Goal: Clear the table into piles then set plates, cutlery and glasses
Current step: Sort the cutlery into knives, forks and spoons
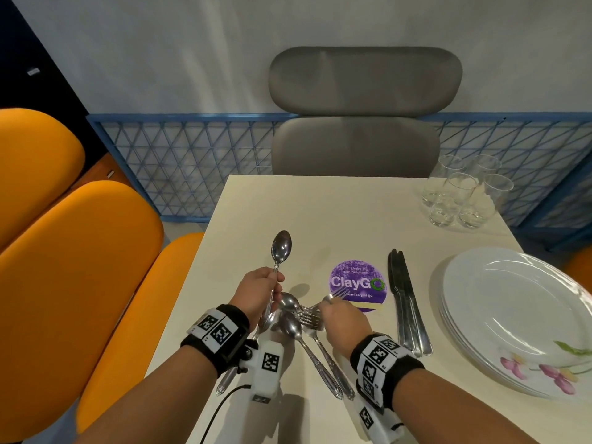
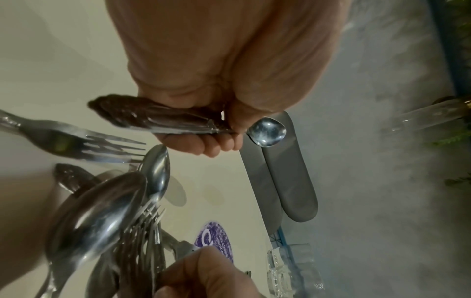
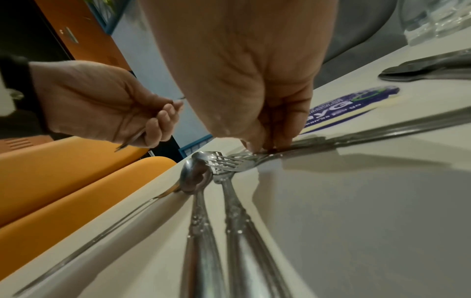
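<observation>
My left hand [image 1: 270, 285] grips a spoon [image 1: 281, 249] by its handle and holds it upright above the table, bowl up; the bowl [image 2: 266, 132] shows past the fingers in the left wrist view. Just right of it lies a pile of spoons and forks [image 1: 299, 325], handles toward me. My right hand [image 1: 330, 304] reaches down onto that pile, its fingertips [image 3: 262, 144] pinching a fork [image 1: 336, 294] at the neck. Two or three knives [image 1: 405, 299] lie side by side further right. A stack of white flowered plates [image 1: 512, 315] sits at the right edge, several glasses [image 1: 464, 193] at the far right corner.
A purple round sticker [image 1: 357, 285] is stuck on the cream table [image 1: 320, 213] between the pile and the knives. A grey chair [image 1: 362, 113] stands at the far side, orange chairs [image 1: 80, 267] along the left edge, a blue wire fence [image 1: 185, 161] behind.
</observation>
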